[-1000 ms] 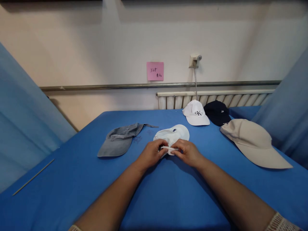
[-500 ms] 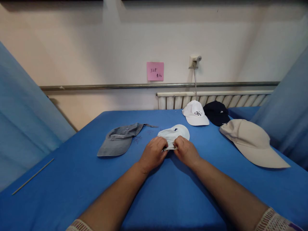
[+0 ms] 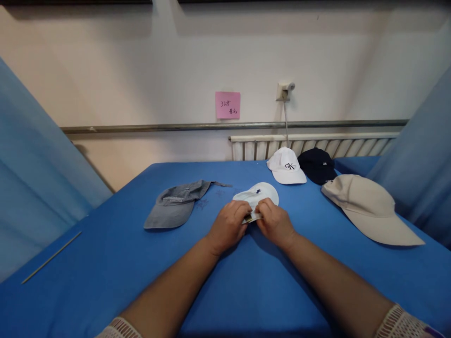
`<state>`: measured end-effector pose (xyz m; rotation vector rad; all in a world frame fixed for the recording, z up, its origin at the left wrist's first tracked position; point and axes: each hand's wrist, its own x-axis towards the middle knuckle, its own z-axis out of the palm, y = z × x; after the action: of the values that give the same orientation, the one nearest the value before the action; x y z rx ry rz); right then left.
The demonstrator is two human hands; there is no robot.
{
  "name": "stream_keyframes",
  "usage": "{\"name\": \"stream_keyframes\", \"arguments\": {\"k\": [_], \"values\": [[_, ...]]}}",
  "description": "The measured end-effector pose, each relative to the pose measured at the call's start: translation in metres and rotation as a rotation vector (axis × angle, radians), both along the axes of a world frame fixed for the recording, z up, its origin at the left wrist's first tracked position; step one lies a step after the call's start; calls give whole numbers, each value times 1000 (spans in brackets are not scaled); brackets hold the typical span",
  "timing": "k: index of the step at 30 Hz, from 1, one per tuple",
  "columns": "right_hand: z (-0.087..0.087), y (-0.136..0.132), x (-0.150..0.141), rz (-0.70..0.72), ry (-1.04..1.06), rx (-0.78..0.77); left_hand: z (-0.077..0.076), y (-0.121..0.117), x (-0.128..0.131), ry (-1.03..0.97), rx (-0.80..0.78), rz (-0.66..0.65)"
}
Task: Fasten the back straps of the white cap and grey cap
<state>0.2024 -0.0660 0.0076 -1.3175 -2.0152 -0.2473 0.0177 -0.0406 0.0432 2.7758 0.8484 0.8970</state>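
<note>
A white cap with a small dark emblem [image 3: 263, 189] lies in the middle of the blue-covered table [image 3: 225, 291], its brim pointing away from me. My left hand [image 3: 230, 223] is closed on the left side of the cap's back edge, near the strap. On the right side of the same edge, my right hand [image 3: 275, 221] pinches the fabric. A small brassy or dark piece shows between the hands at the strap; the fingertips partly hide it.
Left of my hands lies a grey cap [image 3: 176, 206] with its strap stretched out. A thin stick [image 3: 51, 257] rests at the far left. Toward the back right are a white cap with black letters [image 3: 287, 168], a black cap [image 3: 317, 165] and a beige cap [image 3: 369, 206].
My left hand has shifted slightly right along the cap's back edge, and the brassy piece at the strap now shows. The right hand stays nearly in place.
</note>
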Motion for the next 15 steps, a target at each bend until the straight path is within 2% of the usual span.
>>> {"name": "stream_keyframes", "arguments": {"k": [4,6,10,13,15], "values": [[-5,8,14,-124,94,-53,7,3,-9,12,-182,24],[-5,10,20,-183,164,-79,9,6,-13,57,-216,14],[-5,13,28,-231,294,-83,8,9,-12,184,-133,16],[-5,13,31,-221,319,-55,2,10,-8,205,-42,113],[-3,12,33,-206,311,-28,-2,12,-7,148,5,215]]}}
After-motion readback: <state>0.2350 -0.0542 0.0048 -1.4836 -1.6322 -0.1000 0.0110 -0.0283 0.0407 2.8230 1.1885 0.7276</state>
